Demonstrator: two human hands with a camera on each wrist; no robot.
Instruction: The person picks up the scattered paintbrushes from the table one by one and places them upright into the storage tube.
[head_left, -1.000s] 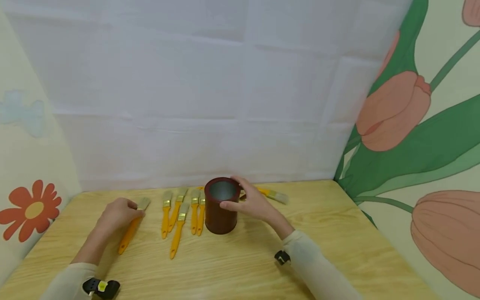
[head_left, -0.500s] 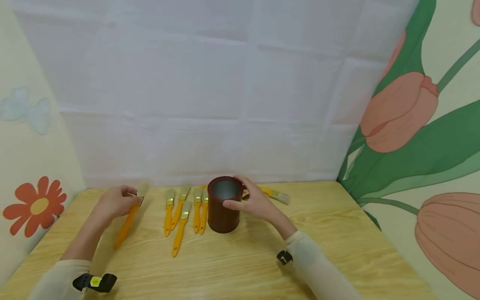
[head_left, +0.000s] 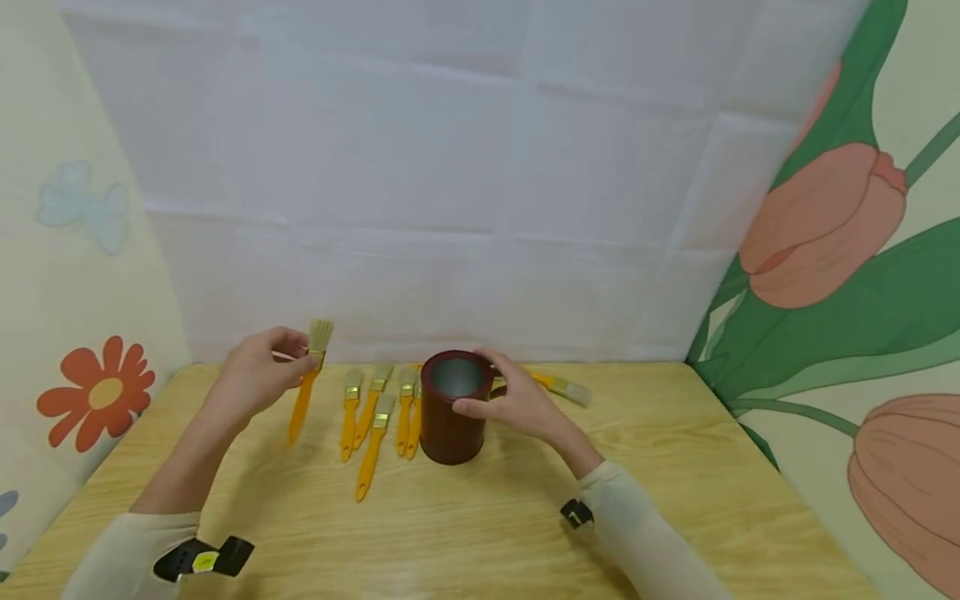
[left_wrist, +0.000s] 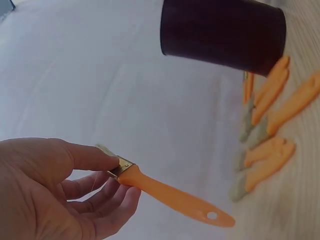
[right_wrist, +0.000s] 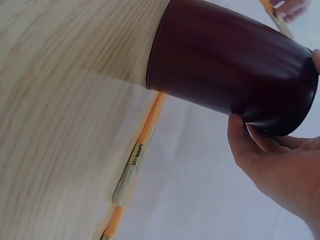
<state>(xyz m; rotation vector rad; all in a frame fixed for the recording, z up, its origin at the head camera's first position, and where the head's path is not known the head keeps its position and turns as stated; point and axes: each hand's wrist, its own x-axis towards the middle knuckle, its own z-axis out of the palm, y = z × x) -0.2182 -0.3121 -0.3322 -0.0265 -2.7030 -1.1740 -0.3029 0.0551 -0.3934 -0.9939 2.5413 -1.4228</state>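
Observation:
My left hand [head_left: 258,375] pinches a paintbrush [head_left: 302,407] near its metal ferrule, thumb on one side and fingertips on the other. The brush is off the table, its pale bristles upward and the orange handle hanging down; the left wrist view shows the whole handle [left_wrist: 177,199]. A dark red cylindrical pot [head_left: 452,429] stands upright on the table, with a grey inside and no brush showing in it. Around its right side near the rim, my right hand [head_left: 521,407] holds it between thumb and fingers. In the right wrist view, fingertips touch the pot's wall [right_wrist: 220,60].
Several similar paintbrushes, one being the front brush [head_left: 367,467], lie left of the pot on the wooden table [head_left: 450,542]. Another brush [head_left: 564,388] lies behind my right hand. A white sheet [head_left: 420,183] hangs at the table's back edge. Painted walls flank both sides.
My left hand has lifted the paintbrush off the table, moving up and toward the pot, and the brush has turned more upright. The right hand keeps its hold on the pot.

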